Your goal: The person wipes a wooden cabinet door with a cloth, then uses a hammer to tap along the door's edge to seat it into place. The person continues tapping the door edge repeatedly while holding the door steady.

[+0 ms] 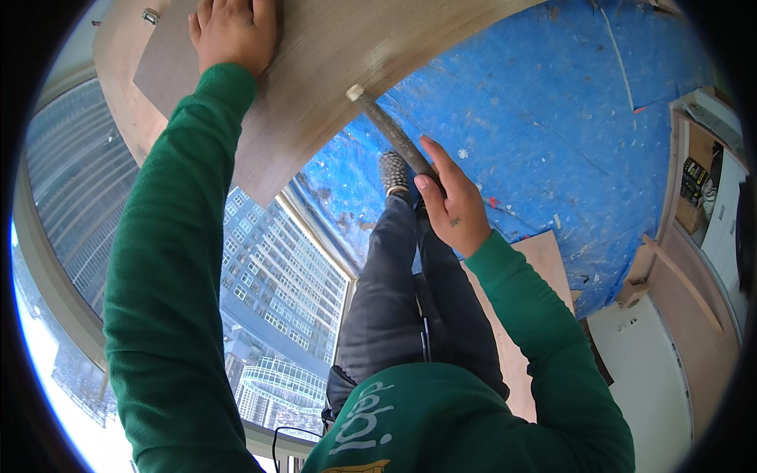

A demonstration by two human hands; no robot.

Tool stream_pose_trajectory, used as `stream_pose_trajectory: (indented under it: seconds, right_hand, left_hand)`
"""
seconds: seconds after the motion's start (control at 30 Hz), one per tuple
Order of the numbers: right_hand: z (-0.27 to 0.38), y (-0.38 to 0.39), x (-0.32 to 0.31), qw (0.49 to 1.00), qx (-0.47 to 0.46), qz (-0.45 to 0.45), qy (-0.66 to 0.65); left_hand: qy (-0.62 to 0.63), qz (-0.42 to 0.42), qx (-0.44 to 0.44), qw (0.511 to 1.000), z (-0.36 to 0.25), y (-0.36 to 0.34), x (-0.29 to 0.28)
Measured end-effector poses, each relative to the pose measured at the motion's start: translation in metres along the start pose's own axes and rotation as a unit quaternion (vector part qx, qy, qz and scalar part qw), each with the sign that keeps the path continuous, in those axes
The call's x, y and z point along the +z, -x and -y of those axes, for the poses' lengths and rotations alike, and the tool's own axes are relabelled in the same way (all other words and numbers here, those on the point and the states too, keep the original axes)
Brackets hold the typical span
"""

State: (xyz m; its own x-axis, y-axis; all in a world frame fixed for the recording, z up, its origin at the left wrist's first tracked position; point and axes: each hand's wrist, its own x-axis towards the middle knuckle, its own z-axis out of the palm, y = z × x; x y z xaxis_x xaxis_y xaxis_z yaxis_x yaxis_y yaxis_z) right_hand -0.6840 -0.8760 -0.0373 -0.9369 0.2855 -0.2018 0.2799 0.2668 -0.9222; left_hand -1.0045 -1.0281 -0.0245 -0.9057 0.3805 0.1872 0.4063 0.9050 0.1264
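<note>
1) Brown-grey, the stick (394, 134) is in the right hand (457, 209), its pale tip (355, 92) pointing up and left to the near edge of the wooden counter (331, 55); whether that tip touches the wood or hovers just over it, I cannot tell
2) The right grip is closed about the stick's lower end, pinching it between thumb and fingers; the far end is free, so small turns of the wrist should be enough to steer it
3) The left grip is spread, fingers laid out on the wood by a darker panel (169, 67), pinching nothing; the left hand (235, 35) seems well placed to steady the surface, and a flat palm with even weight would serve best
4) To work neatly, bring the tip in lightly, watch its angle against the edge, and leave the left fingers well apart from its path
5) Footing matters too; a patterned shoe (392, 171) stands on the blue sheet (536, 118) close below the edge, and loose sheeting could slip, so balance should come from the legs rather than from leaning on the counter
</note>
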Motion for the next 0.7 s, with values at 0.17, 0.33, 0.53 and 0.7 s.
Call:
stream_pose_trajectory:
  seconds: [0.17, 0.33, 0.53, 0.7]
  right_hand:
    - [-0.026, 0.014, 0.014, 0.993, -0.121, 0.013, 0.008]
    - [-0.035, 0.024, 0.03, 0.995, -0.09, -0.027, 0.028]
    - [-0.027, -0.034, 0.036, 0.981, -0.146, -0.121, 0.046]
    - [-0.029, -0.066, 0.046, 0.974, -0.136, -0.18, 0.004]
  left_hand:
    - [0.01, -0.006, 0.005, 1.0, 0.004, 0.001, 0.005]
    - [0.015, -0.008, 0.01, 1.0, 0.006, 0.003, 0.007]
    - [0.009, -0.007, 0.019, 1.0, 0.011, 0.002, 0.012]
    - [0.01, 0.002, 0.019, 1.0, 0.012, 0.003, 0.01]
